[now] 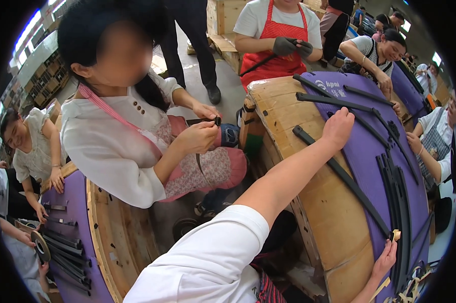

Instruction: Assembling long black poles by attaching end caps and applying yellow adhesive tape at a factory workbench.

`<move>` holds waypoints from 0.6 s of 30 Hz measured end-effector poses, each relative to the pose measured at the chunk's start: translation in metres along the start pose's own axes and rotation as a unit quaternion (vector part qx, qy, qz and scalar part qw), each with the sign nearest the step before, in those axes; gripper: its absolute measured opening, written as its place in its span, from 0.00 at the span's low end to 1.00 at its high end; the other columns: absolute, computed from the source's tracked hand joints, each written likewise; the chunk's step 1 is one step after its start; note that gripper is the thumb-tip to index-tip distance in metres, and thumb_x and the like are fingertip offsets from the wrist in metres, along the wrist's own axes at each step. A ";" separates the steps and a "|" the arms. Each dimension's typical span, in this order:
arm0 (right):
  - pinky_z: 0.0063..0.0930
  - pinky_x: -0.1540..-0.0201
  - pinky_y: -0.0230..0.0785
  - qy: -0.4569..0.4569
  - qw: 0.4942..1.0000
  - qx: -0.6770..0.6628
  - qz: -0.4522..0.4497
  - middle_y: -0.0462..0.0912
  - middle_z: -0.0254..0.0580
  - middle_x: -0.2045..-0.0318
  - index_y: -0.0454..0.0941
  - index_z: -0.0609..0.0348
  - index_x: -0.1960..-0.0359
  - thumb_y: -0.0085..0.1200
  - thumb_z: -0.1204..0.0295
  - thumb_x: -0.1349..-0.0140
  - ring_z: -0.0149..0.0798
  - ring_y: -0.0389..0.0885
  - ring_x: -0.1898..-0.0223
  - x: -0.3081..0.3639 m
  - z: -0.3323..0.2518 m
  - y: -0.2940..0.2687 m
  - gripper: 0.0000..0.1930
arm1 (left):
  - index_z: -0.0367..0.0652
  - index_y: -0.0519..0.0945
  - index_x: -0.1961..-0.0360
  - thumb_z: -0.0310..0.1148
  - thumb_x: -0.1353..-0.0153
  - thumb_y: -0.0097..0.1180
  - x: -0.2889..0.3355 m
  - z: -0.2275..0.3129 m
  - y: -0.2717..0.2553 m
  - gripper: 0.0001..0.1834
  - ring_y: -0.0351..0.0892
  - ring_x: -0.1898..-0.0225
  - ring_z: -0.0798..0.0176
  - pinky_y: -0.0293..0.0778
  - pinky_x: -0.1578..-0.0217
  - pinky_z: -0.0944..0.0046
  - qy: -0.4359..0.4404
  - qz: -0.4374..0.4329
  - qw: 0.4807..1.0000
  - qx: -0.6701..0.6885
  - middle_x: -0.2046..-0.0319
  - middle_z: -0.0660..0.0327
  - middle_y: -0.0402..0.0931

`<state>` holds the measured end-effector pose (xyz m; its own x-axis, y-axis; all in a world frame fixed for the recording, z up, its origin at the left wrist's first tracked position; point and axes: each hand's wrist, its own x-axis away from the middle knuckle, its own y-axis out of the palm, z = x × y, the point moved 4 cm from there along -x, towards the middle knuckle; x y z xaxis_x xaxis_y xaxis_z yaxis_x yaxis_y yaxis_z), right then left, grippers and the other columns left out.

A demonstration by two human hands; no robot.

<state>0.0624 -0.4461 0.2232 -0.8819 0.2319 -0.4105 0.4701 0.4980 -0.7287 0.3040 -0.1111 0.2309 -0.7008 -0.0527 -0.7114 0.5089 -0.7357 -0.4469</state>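
One long black strip is what you've got going, laid slantwise across the big wooden spool top you're using as a table. It starts on the bare wood near the far edge and runs down onto the purple mat toward the near right edge. Your left hand is pressed down flat on the strip close to its far end, fingers loosely curled over it rather than clamped round it. Your right hand is at the near end, pinching that tip along with a small tan tab.

Just right of the strip there's a bundle of more black strips lying side by side on the mat, running toward the near edge. Further back on the mat, a few more strips lie crosswise near the far edge. Some tan scraps are piled at the near right corner.

Across the gap on your left, a person in a white shirt and pink apron holds a small black piece between both hands. Beside them is another spool with a purple mat, more strips and a tape roll. A person in a red apron with dark gloves stands past the far edge.
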 end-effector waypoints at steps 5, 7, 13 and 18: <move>0.22 0.57 0.65 0.005 1.000 0.000 -0.007 0.76 0.43 0.67 0.68 0.72 0.58 0.38 0.71 0.35 0.31 0.73 0.64 -0.001 0.004 0.001 0.14 | 0.40 0.69 0.75 0.21 0.54 0.47 0.000 -0.002 0.001 0.04 0.71 0.65 0.54 0.72 0.65 0.58 0.000 0.012 1.000 0.009 0.70 0.55 0.67; 0.22 0.57 0.65 0.004 1.000 0.001 -0.011 0.76 0.43 0.67 0.68 0.72 0.58 0.38 0.71 0.35 0.31 0.73 0.64 -0.001 0.006 0.002 0.14 | 0.41 0.69 0.75 0.21 0.55 0.47 0.000 -0.002 0.000 0.04 0.71 0.65 0.54 0.72 0.65 0.58 0.005 0.021 1.000 0.022 0.71 0.55 0.68; 0.23 0.58 0.65 -0.008 1.000 0.017 0.005 0.76 0.45 0.67 0.68 0.72 0.57 0.39 0.72 0.36 0.34 0.74 0.64 0.000 0.005 0.001 0.13 | 0.42 0.71 0.71 0.21 0.54 0.46 0.000 0.001 -0.001 0.07 0.71 0.64 0.53 0.70 0.64 0.58 -0.002 -0.013 0.999 0.031 0.72 0.57 0.69; 0.25 0.59 0.66 -0.021 0.998 0.050 0.029 0.76 0.48 0.67 0.69 0.71 0.57 0.39 0.72 0.36 0.37 0.75 0.65 0.001 0.004 0.003 0.13 | 0.43 0.71 0.72 0.21 0.55 0.47 0.000 0.001 -0.004 0.07 0.71 0.65 0.53 0.70 0.65 0.58 -0.008 0.003 0.999 0.052 0.73 0.57 0.69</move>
<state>0.0628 -0.4472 0.2182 -0.8517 0.2211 -0.4750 0.5235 0.3981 -0.7533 0.3015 -0.1092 0.2327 -0.7061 -0.0667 -0.7050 0.4587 -0.8015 -0.3836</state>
